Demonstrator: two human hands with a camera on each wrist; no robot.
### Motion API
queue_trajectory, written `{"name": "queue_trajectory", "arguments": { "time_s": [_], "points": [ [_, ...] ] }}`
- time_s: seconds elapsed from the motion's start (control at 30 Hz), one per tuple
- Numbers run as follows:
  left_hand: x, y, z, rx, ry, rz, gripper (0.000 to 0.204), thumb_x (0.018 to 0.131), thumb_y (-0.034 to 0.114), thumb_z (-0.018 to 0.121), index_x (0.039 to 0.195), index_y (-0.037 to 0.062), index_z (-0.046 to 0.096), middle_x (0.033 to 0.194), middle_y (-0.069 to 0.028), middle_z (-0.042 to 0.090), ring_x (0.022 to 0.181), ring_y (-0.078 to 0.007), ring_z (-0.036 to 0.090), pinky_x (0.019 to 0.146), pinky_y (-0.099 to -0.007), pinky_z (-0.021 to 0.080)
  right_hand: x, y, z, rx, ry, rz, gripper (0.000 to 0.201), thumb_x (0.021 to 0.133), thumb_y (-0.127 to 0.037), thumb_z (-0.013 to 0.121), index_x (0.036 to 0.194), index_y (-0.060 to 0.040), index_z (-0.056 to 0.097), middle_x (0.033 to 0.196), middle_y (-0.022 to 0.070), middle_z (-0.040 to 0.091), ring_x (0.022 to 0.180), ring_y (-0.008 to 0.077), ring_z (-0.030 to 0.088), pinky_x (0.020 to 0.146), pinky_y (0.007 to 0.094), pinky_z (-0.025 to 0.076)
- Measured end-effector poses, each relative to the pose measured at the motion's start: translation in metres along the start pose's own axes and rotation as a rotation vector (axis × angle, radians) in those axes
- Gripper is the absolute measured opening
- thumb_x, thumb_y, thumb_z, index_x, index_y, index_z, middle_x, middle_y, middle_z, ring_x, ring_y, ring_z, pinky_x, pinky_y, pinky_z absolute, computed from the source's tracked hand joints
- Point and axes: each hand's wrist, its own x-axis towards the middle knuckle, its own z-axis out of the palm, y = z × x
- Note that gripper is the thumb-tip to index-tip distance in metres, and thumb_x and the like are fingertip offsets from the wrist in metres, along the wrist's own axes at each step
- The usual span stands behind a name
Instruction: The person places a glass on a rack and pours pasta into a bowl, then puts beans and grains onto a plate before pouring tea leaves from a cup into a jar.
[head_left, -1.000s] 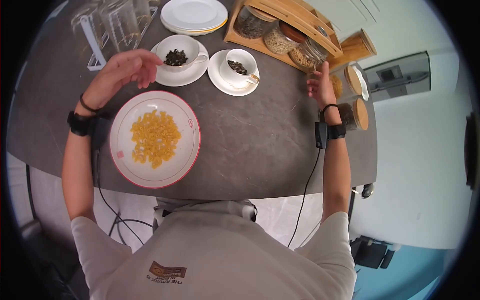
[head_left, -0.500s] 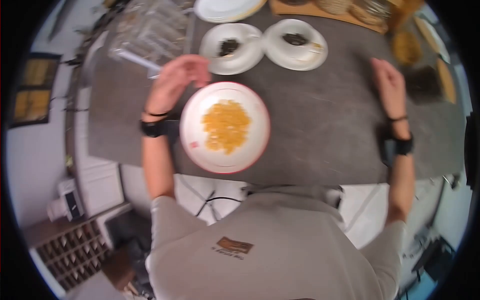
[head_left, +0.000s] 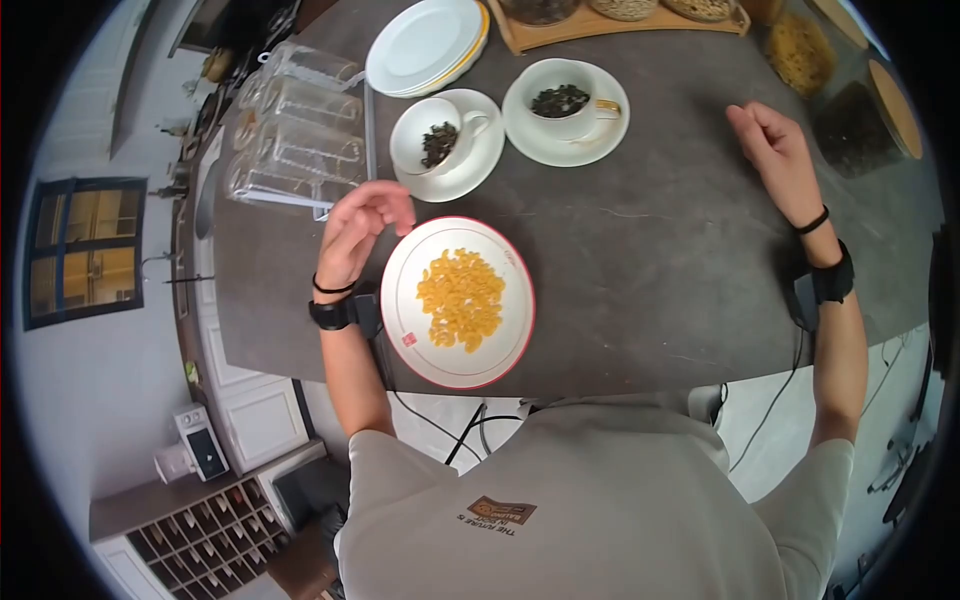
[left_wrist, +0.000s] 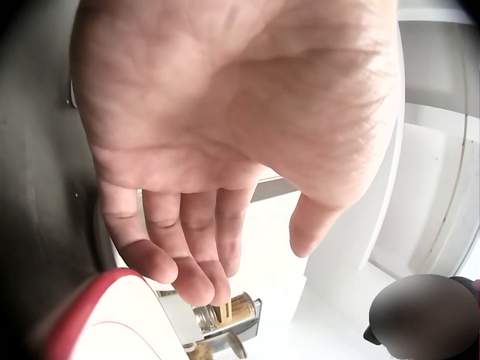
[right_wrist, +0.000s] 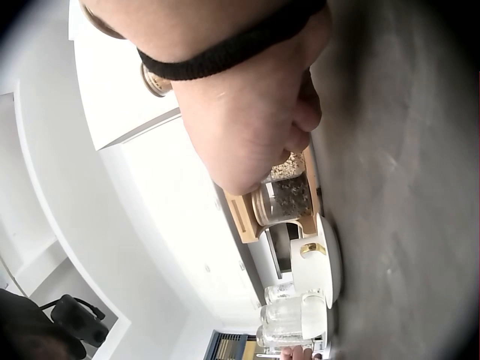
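A red-rimmed white plate (head_left: 400, 275) holding yellow pasta (head_left: 460, 300) lies near the table's front edge. My left hand (head_left: 362, 228) is at its upper left edge, fingers loosely bent, holding nothing; in the left wrist view the palm (left_wrist: 225, 112) shows, the plate's red rim (left_wrist: 79, 319) below the fingers. To the right, my right hand (head_left: 780, 155) is over the table near a jar, fingers loosely curled around nothing visible. Two white cups, one (head_left: 405, 140) tilted on its saucer (head_left: 487, 150) and one (head_left: 560, 125) on another saucer (head_left: 570, 152), contain dark dried leaves.
Several clear glasses (head_left: 310, 125) stand in a rack at the back left, beside stacked white plates (head_left: 420, 45). A wooden rack (head_left: 600, 28) with jars is at the back. Lidded jars of pasta (head_left: 800, 55) and dark contents (head_left: 850, 135) stand at the right.
The head view has swung left, shifting the table and both hands across the picture. My right hand's fingers are more curled than a second ago. The left hand stays beside the plate.
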Motion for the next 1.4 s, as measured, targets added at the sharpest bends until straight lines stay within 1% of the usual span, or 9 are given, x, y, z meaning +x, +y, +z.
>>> {"name": "queue_trajectory", "arguments": {
  "time_s": [0.7, 0.83, 0.9, 0.93, 1.07, 1.17, 1.27, 1.33, 1.4],
  "points": [
    [0.002, 0.004, 0.000, 0.022, -0.031, 0.025, 0.063, 0.102, 0.050, 0.056, 0.129, -0.0064, 0.058, 0.099, -0.0118, 0.066, 0.089, -0.0173, 0.060, 0.081, -0.0311, 0.046, 0.003, 0.006, -0.001, 0.003, -0.033, 0.073, 0.045, 0.105, -0.031, 0.060, 0.070, -0.0097, 0.040, 0.063, -0.0093, 0.033, 0.059, 0.0020, 0.029, 0.052, 0.0256, 0.024],
    [-0.003, 0.007, 0.000, 0.036, 0.024, 0.002, 0.064, 0.101, 0.052, 0.058, 0.128, -0.0057, 0.059, 0.098, -0.0103, 0.065, 0.088, -0.0154, 0.060, 0.079, -0.0299, 0.046, 0.005, 0.006, -0.003, 0.114, -0.023, 0.110, 0.042, 0.106, -0.030, 0.059, 0.072, -0.0076, 0.049, 0.065, -0.0092, 0.040, 0.059, 0.0010, 0.035, 0.053, 0.0225, 0.028],
    [0.006, -0.006, 0.009, -0.017, 0.063, 0.043, 0.063, 0.100, 0.052, 0.059, 0.127, -0.0047, 0.059, 0.097, -0.0093, 0.065, 0.087, -0.0142, 0.060, 0.078, -0.0287, 0.047, 0.002, -0.007, -0.007, 0.084, 0.032, 0.086, 0.027, 0.107, -0.025, 0.056, 0.099, -0.0039, 0.071, 0.077, -0.0047, 0.064, 0.065, 0.0022, 0.047, 0.058, 0.0192, 0.038],
    [-0.003, 0.000, 0.000, -0.013, 0.097, 0.016, 0.063, 0.100, 0.053, 0.059, 0.126, -0.0041, 0.060, 0.097, -0.0087, 0.065, 0.086, -0.0136, 0.060, 0.077, -0.0280, 0.047, 0.004, -0.011, -0.011, 0.068, 0.015, 0.046, 0.025, 0.106, -0.023, 0.056, 0.112, -0.0037, 0.071, 0.084, -0.0031, 0.068, 0.067, 0.0028, 0.049, 0.061, 0.0193, 0.041],
    [0.001, 0.005, 0.002, -0.053, 0.094, 0.054, 0.056, 0.101, 0.049, 0.058, 0.122, -0.0025, 0.062, 0.092, -0.0065, 0.065, 0.082, -0.0118, 0.058, 0.076, -0.0261, 0.046, 0.016, -0.027, -0.019, 0.133, 0.138, -0.058, 0.021, 0.102, -0.012, 0.062, 0.121, -0.0026, 0.065, 0.099, 0.0006, 0.069, 0.083, 0.0043, 0.057, 0.072, 0.0210, 0.048],
    [0.000, 0.004, 0.003, -0.062, 0.104, 0.049, 0.051, 0.102, 0.046, 0.056, 0.121, -0.0014, 0.063, 0.090, -0.0049, 0.065, 0.082, -0.0103, 0.058, 0.075, -0.0249, 0.046, 0.033, -0.051, -0.036, -0.126, 0.272, -0.245, 0.020, 0.097, -0.009, 0.068, 0.116, -0.0029, 0.067, 0.104, 0.0028, 0.069, 0.094, 0.0105, 0.063, 0.083, 0.0254, 0.050],
    [0.001, 0.005, 0.004, -0.038, 0.120, 0.034, 0.054, 0.102, 0.050, 0.056, 0.120, 0.0000, 0.063, 0.089, -0.0036, 0.062, 0.080, -0.0098, 0.054, 0.073, -0.0249, 0.045, 0.060, -0.081, -0.072, -0.797, 0.345, -0.588, 0.025, 0.089, -0.014, 0.075, 0.111, -0.0044, 0.070, 0.113, 0.0141, 0.069, 0.108, 0.0323, 0.064, 0.096, 0.0408, 0.050],
    [0.001, 0.006, 0.004, -0.036, 0.124, 0.047, 0.053, 0.102, 0.050, 0.056, 0.119, 0.0002, 0.064, 0.088, -0.0031, 0.062, 0.079, -0.0092, 0.055, 0.072, -0.0243, 0.045, 0.086, -0.067, -0.103, -1.068, 0.473, -0.602, 0.035, 0.086, -0.025, 0.077, 0.113, -0.0048, 0.070, 0.121, 0.0200, 0.067, 0.114, 0.0402, 0.061, 0.101, 0.0468, 0.048],
    [0.001, 0.007, 0.004, -0.043, 0.126, 0.057, 0.052, 0.102, 0.050, 0.056, 0.118, 0.0006, 0.064, 0.088, -0.0028, 0.063, 0.078, -0.0088, 0.055, 0.072, -0.0241, 0.045, 0.106, -0.045, -0.139, -1.349, 0.482, -0.406, 0.062, 0.086, -0.054, 0.073, 0.123, -0.0040, 0.067, 0.130, 0.0301, 0.061, 0.121, 0.0463, 0.058, 0.101, 0.0486, 0.049]
  ]
}}
